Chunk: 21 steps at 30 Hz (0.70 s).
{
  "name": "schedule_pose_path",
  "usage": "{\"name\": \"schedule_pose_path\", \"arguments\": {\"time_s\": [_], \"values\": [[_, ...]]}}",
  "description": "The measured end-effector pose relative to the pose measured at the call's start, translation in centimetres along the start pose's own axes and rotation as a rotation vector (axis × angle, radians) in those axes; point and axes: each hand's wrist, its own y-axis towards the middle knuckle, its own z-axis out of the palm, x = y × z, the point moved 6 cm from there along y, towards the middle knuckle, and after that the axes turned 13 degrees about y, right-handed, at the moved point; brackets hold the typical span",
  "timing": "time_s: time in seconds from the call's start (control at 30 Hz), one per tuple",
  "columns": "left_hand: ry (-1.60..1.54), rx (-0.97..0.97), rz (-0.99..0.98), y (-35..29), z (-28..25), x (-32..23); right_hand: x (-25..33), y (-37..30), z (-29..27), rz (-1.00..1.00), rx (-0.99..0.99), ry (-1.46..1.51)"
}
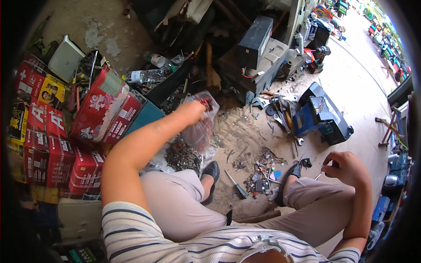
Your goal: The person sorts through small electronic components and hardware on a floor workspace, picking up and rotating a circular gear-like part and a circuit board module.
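In the head view, the left hand [193, 113] is gripping a clear plastic bag [198, 133]. The thin film could be tearing or slipping if that hold loosens, spilling dark reddish contents over the littered floor [230, 127]. The bag is hanging around and below its closed fingers. The right hand [349, 168] is curling near the knee, well apart; whether its fingers are pinching something, I cannot tell.
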Motion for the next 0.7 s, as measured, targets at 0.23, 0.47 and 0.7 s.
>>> {"name": "schedule_pose_path", "arguments": {"time_s": [0.23,0.47,0.7], "values": [[0.1,-0.456,-0.173,0.6,-10.5,10.7,0.7,0.4,0.1,-0.011,0.046,-0.072],[0.352,-0.658,-0.397,0.2,-20.5,22.4,1.5,2.5,0.8,-0.03,0.108,-0.079],[0.374,-0.796,-0.694,0.8,-22.4,26.1,1.8,5.1,2.4,0.054,0.212,-0.065]]}}
